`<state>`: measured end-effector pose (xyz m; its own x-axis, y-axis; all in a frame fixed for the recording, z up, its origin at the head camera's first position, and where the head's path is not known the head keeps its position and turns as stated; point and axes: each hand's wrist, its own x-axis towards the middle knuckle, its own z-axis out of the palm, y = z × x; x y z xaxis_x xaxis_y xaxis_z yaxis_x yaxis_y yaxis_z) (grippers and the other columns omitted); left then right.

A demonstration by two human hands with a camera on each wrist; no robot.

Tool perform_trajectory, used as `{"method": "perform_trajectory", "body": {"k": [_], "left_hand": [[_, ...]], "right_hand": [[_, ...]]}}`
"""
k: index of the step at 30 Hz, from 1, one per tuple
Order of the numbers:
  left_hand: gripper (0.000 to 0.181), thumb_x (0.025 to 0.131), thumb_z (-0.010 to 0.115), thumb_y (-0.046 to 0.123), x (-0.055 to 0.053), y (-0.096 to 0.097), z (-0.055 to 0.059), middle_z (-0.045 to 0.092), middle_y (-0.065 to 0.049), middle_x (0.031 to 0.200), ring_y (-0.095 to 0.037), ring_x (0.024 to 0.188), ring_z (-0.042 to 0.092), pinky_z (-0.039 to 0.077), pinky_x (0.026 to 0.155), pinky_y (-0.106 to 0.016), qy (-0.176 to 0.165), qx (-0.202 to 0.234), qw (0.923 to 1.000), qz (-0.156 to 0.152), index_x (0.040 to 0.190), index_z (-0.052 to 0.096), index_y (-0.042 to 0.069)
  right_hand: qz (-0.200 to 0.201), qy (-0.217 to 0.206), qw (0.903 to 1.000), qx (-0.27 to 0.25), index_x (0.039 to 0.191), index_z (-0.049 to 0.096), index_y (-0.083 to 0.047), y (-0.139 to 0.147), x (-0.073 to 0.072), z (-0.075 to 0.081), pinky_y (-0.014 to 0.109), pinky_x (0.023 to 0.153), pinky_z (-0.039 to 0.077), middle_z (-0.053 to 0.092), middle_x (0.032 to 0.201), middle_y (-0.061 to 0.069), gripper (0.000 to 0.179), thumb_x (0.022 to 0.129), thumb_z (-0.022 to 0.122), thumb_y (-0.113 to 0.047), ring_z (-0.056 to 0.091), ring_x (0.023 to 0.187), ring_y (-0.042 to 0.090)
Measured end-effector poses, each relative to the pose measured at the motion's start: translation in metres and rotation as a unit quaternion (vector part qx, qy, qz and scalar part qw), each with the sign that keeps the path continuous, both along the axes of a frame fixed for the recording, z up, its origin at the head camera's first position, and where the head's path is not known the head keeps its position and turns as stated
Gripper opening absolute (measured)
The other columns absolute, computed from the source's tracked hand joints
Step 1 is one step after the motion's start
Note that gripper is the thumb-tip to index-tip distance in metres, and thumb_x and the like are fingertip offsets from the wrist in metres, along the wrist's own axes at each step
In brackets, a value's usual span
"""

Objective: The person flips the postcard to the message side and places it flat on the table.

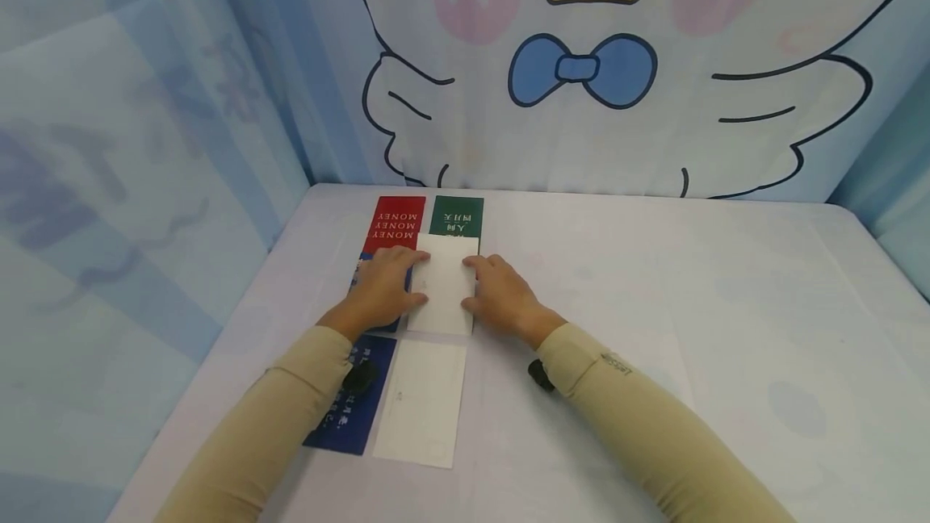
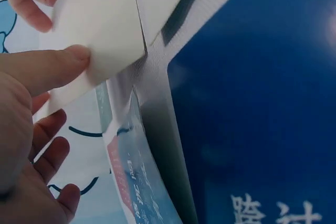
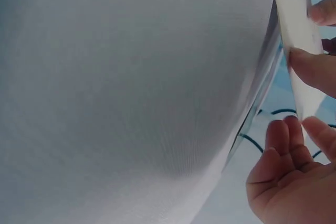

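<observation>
A plain cream-white card (image 1: 445, 285) is held by both hands, one at each long edge. My left hand (image 1: 381, 287) pinches its left edge, the thumb (image 2: 58, 69) on the upper face and other fingers behind. At the right edge my right hand (image 1: 504, 294) pinches it, with the thumb (image 3: 315, 69) on the face. The card overlaps the lower part of a green card (image 1: 458, 215) in the head view. Beneath the left hand lies a blue card (image 1: 387, 323), partly hidden, just below a red card (image 1: 395, 220) printed MONEY.
Nearer me, a dark blue card (image 1: 363, 418) with white characters lies on the white-covered table (image 1: 654, 329), partly under the left sleeve. Right beside it is another cream-white card (image 1: 421, 406). A printed curtain (image 1: 581, 144) hangs behind the table's far edge.
</observation>
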<state>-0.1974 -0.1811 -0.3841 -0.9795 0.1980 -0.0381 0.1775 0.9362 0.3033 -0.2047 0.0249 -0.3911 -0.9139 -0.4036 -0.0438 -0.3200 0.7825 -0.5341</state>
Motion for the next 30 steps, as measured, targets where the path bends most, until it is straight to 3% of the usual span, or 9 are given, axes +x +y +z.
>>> {"method": "perform_trajectory", "body": {"k": [11, 18, 23, 30], "left_hand": [[0.070, 0.084, 0.082, 0.029, -0.0005, 0.0022, -0.0070, 0.051, -0.013, 0.145, -0.037, 0.136, 0.039, 0.028, 0.109, -0.067, -0.050, -0.016, 0.9986, 0.004, 0.146, 0.052, 0.016], [0.068, 0.085, 0.081, 0.030, -0.0013, 0.0011, -0.0072, 0.050, -0.014, 0.146, -0.039, 0.137, 0.037, 0.025, 0.109, -0.068, -0.078, -0.018, 0.9968, 0.007, 0.146, 0.053, 0.017], [0.066, 0.086, 0.081, 0.027, 0.0001, 0.0014, -0.0061, 0.042, -0.015, 0.151, -0.040, 0.139, 0.033, 0.028, 0.109, -0.066, -0.077, -0.017, 0.9969, -0.006, 0.145, 0.054, 0.017], [0.065, 0.088, 0.079, 0.022, 0.0016, 0.0045, -0.0037, 0.054, -0.010, 0.143, -0.035, 0.133, 0.039, 0.034, 0.105, -0.066, -0.109, -0.010, 0.9940, 0.003, 0.147, 0.052, 0.021]], "right_hand": [[0.026, -0.049, 0.9968, 0.058, 0.148, 0.045, -0.004, -0.0055, -0.0010, -0.0023, 0.039, 0.100, 0.047, 0.056, 0.127, 0.017, 0.063, 0.092, 0.072, -0.017, 0.055, 0.104, 0.025], [0.038, -0.083, 0.9924, 0.082, 0.150, 0.043, -0.005, -0.0065, -0.0009, -0.0009, 0.042, 0.108, 0.041, 0.051, 0.137, 0.019, 0.062, 0.096, 0.068, -0.019, 0.054, 0.117, 0.026], [0.039, -0.067, 0.9921, 0.098, 0.149, 0.045, -0.005, -0.0074, -0.0013, 0.0000, 0.042, 0.107, 0.042, 0.050, 0.137, 0.018, 0.062, 0.094, 0.070, -0.020, 0.052, 0.120, 0.028], [0.057, -0.031, 0.9898, 0.127, 0.147, 0.049, -0.011, -0.0067, -0.0005, 0.0013, 0.048, 0.109, 0.039, 0.051, 0.146, 0.012, 0.059, 0.094, 0.070, -0.022, 0.046, 0.129, 0.034]]}}
